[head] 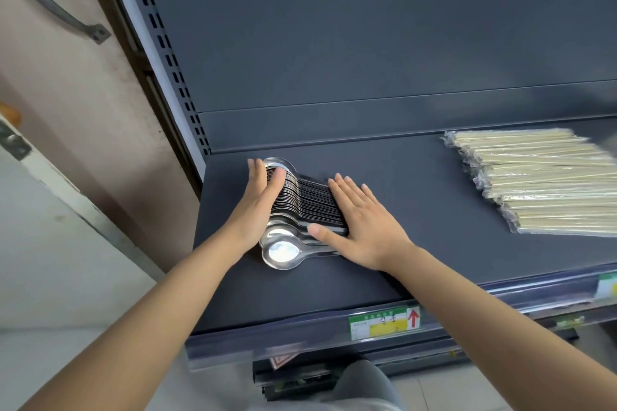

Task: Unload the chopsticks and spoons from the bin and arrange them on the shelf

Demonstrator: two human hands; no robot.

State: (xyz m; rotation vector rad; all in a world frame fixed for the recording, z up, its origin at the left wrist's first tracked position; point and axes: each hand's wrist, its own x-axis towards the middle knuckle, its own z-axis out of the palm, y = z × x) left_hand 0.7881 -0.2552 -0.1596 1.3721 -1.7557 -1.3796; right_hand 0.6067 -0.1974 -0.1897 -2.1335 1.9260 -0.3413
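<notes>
Arranging step: both hands lie flat, fingers straight; left hand (258,200) presses the bowls, right hand (360,227) the handles of the spoons (300,207) on the shelf (417,210); chopsticks (541,183) lie well right; next, probably square the row.

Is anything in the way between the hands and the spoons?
Nothing visible. The left hand presses the spoons at their bowls, the right hand lies flat on the handles, all resting on the shelf.

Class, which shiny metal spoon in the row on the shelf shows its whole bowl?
The shiny metal spoon at the row's near end, closest to the viewer; every other bowl is overlapped.
</notes>
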